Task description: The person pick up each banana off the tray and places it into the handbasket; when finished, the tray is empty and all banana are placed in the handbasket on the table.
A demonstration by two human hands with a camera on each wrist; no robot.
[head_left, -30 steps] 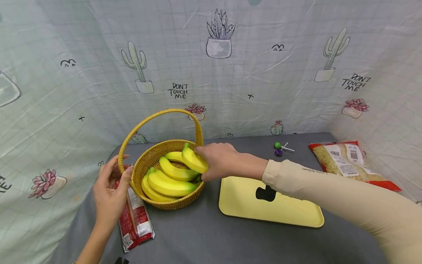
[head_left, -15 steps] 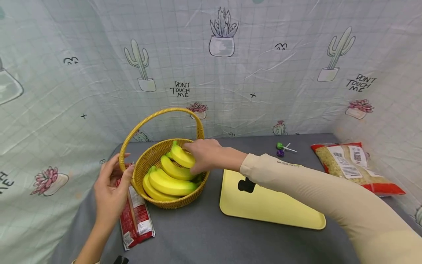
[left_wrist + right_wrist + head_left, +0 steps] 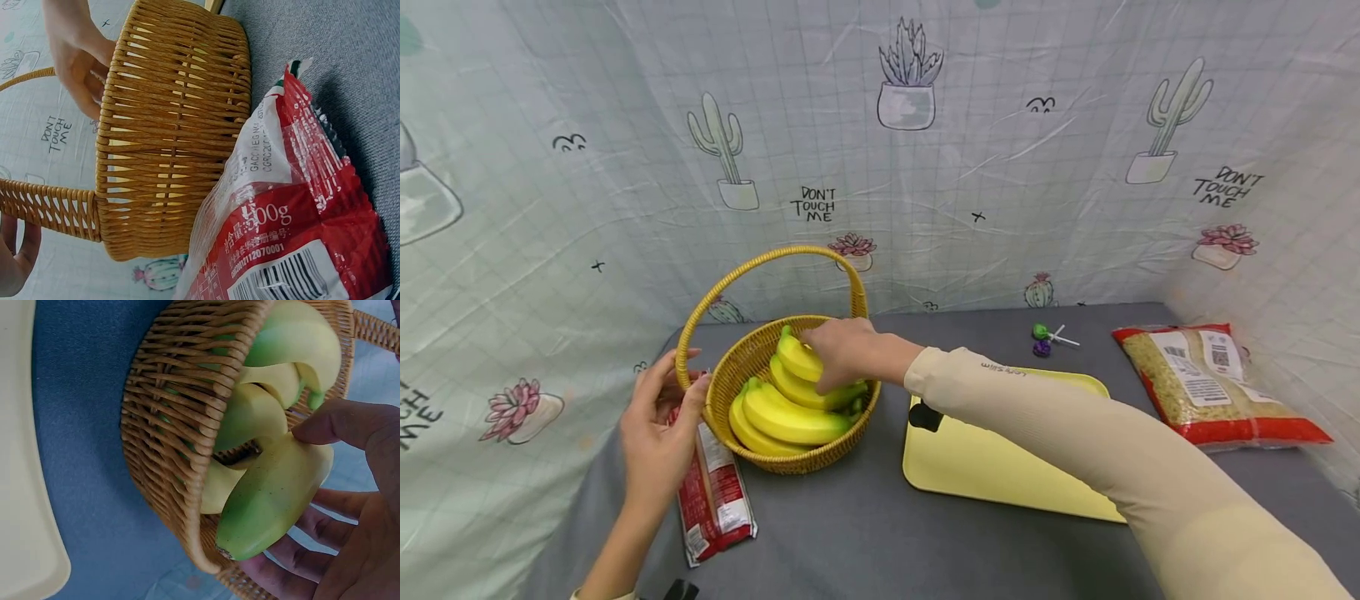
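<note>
Bananas: your right hand (image 3: 842,350) curls fingers and thumb round top yellow plastic banana (image 3: 275,500) of bunch, inside round woven wicker basket (image 3: 741,367) at table's left. Your left hand (image 3: 658,433) grips basket's arched handle at near-left rim. Red noodle packet (image 3: 715,492) lies just beside basket, yellow tray (image 3: 1000,467) to right.

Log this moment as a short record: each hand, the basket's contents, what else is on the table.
left hand: holds the basket handle near its base
right hand: grips the top banana inside the basket
basket contents: a bunch of yellow bananas
beside basket: red packet on the left, yellow tray on the right
far right: grain bag, lollipops
table: grey cloth
</note>
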